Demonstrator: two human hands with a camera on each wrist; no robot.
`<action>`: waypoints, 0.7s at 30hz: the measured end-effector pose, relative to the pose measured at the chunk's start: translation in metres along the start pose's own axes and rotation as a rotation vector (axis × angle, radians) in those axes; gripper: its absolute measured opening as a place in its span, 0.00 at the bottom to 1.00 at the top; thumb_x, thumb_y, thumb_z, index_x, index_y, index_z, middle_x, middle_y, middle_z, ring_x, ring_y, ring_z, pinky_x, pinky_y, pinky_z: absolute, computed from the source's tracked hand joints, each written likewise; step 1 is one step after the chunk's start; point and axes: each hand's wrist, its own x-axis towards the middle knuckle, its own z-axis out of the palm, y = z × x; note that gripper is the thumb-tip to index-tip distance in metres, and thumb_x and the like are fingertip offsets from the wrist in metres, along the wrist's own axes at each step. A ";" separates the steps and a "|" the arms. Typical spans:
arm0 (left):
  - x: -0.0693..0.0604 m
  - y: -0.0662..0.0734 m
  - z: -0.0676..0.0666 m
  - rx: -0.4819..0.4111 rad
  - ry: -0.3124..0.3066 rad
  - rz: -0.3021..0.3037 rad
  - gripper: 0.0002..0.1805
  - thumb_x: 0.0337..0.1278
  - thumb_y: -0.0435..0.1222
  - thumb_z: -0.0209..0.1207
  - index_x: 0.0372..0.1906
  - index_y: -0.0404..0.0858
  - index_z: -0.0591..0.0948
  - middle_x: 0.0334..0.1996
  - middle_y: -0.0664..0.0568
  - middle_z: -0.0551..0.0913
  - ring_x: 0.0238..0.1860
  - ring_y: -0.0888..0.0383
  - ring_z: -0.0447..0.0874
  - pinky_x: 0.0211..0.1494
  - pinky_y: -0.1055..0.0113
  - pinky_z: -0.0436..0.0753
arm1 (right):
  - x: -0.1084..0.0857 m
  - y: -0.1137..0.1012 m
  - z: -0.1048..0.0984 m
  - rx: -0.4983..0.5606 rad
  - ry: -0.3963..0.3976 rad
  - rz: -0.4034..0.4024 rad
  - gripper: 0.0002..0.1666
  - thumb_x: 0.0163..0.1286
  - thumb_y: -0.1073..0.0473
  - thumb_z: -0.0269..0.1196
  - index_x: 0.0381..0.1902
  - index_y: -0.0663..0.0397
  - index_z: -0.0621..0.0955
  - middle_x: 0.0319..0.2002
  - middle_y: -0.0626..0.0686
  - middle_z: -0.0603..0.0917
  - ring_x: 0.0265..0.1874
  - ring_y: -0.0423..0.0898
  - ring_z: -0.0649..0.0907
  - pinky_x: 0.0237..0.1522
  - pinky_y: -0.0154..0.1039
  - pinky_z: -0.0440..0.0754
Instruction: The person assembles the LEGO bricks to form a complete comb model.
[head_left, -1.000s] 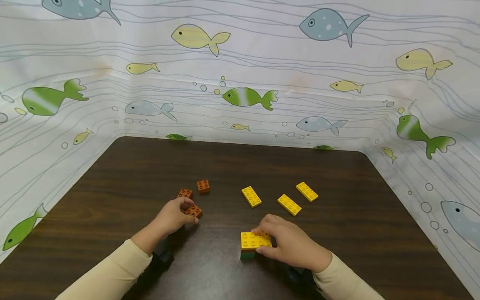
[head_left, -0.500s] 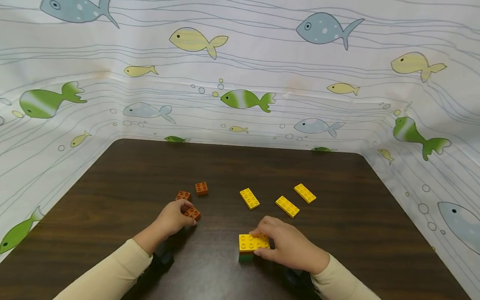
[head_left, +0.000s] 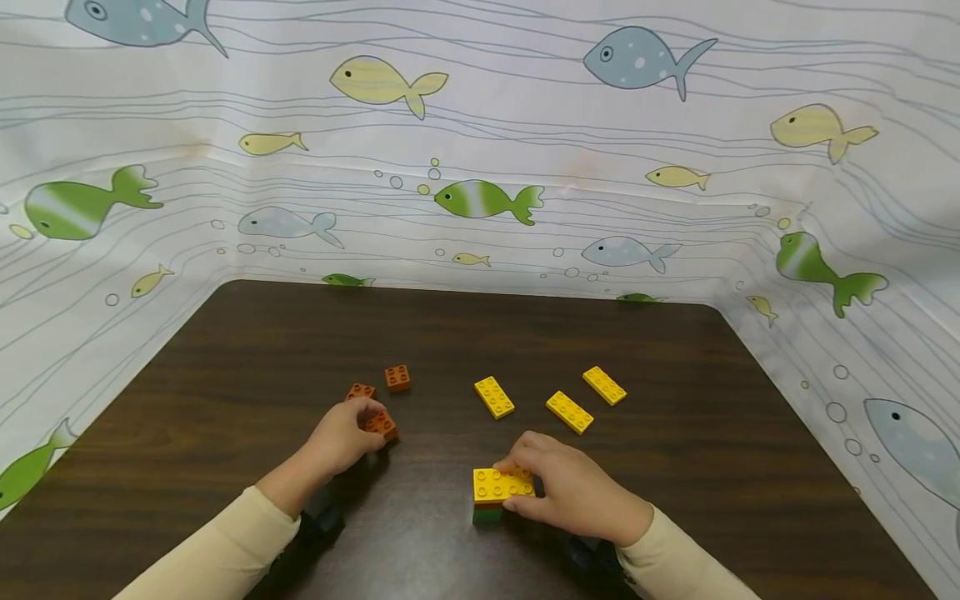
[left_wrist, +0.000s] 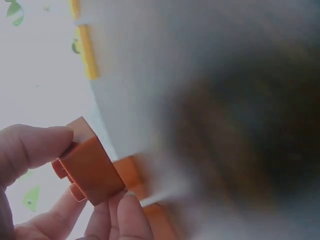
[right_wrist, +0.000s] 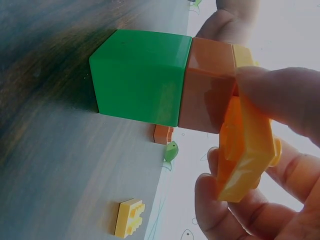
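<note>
Head view: brown brick [head_left: 382,426] in left hand [head_left: 339,437], partly behind its fingers [head_left: 366,406].

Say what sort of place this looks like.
Probably a screened-off play or recording corner: a fish-print sheet hangs behind and beside a dark wood-grain table, with toy bricks spread on it. The room beyond is hidden.

One stack [head_left: 489,496] is seen. One green brick [right_wrist: 137,77] is counted, at the bottom of the stack. Four brown bricks [head_left: 397,378] are counted: one within the stack, three loose, beyond it and to its left. Four yellow plates [head_left: 570,412] are found: one on top of the stack, one directly beyond it, two beyond it and to its right. Two hands are shown, the right [head_left: 570,487] at the stack, the left [head_left: 337,440] to its left.
</note>
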 end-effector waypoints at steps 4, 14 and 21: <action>-0.004 0.008 0.000 -0.022 0.015 0.050 0.25 0.54 0.29 0.62 0.58 0.27 0.74 0.51 0.37 0.77 0.48 0.46 0.77 0.46 0.53 0.79 | 0.000 0.000 0.000 0.014 -0.002 -0.005 0.16 0.61 0.56 0.70 0.48 0.48 0.83 0.41 0.39 0.76 0.34 0.34 0.72 0.37 0.30 0.72; -0.018 0.035 0.009 -0.064 -0.009 0.142 0.25 0.54 0.31 0.64 0.59 0.32 0.75 0.51 0.43 0.78 0.47 0.49 0.78 0.44 0.55 0.80 | 0.001 0.000 -0.001 0.032 -0.026 0.020 0.18 0.61 0.55 0.70 0.49 0.48 0.83 0.41 0.40 0.76 0.33 0.34 0.71 0.36 0.30 0.72; -0.030 0.055 0.021 -0.102 -0.049 0.189 0.23 0.53 0.27 0.64 0.56 0.34 0.77 0.46 0.47 0.77 0.38 0.54 0.76 0.38 0.63 0.79 | 0.002 0.000 -0.002 0.042 -0.038 0.032 0.17 0.61 0.55 0.70 0.49 0.48 0.83 0.41 0.40 0.76 0.35 0.34 0.72 0.37 0.31 0.73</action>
